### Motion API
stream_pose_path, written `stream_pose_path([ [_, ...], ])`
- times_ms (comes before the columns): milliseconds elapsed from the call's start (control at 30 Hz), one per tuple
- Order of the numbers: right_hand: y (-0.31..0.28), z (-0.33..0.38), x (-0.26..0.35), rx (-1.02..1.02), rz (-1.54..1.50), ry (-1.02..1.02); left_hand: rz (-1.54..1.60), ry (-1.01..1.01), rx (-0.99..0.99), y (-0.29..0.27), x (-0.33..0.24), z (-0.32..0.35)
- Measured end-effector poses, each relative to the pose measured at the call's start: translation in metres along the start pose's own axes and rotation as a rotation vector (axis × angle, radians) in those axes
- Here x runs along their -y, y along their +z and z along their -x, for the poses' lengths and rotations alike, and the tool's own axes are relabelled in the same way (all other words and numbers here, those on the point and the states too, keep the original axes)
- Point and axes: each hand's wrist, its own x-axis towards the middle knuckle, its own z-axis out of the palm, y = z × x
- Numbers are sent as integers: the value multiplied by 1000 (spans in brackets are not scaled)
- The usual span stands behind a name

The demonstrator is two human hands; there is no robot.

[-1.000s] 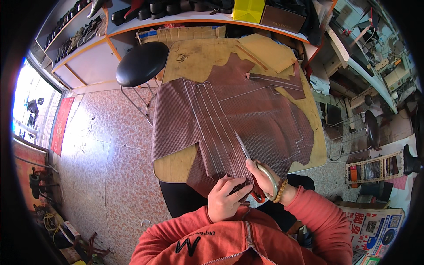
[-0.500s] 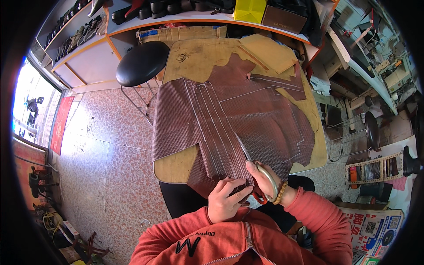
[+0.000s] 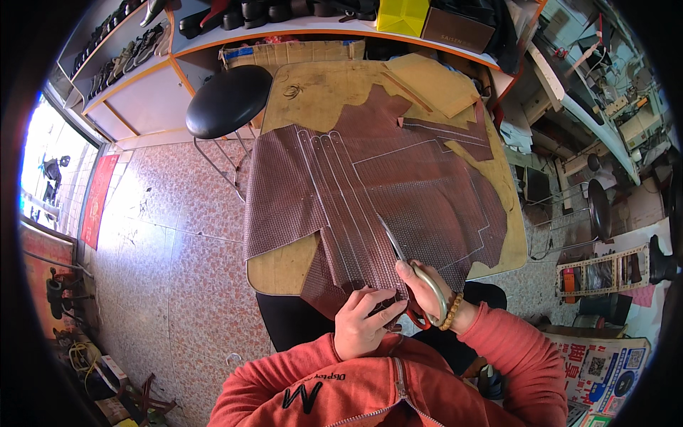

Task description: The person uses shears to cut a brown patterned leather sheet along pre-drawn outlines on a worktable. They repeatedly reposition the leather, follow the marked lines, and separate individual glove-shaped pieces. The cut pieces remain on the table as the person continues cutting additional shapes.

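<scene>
1. Hardly anything has moved since the earlier head picture: both hands stay in almost the same spots.
2. Head view: the right hand (image 3: 429,288) is wrapped around the scissors (image 3: 397,247). They point away from the person, with the blades at the brown sheet (image 3: 420,199), close to a pale line drawn on it.
3. The left hand (image 3: 361,327) is just beside the right one. Its fingers touch the near end of the brown sheet, but I cannot tell if they pinch it.
4. The brown sheet is spread over the counter (image 3: 281,274), and its near part hangs past the edge.
5. Some tan sheets (image 3: 435,82) lie at the far right of the counter. A round black stool (image 3: 228,103) stands by its left side.
</scene>
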Motion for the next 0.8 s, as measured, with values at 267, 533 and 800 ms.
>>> stream_pose_path([
  [267, -1, 0, -2, 14, -8, -23, -3, 5, 2, 0, 1, 0],
  [533, 2, -5, -1, 6, -54, -4, 25, -11, -16, -1, -2, -1],
  [800, -3, -27, 4, 95, -185, 49, 45, -1, -40, -3, -3, -2],
])
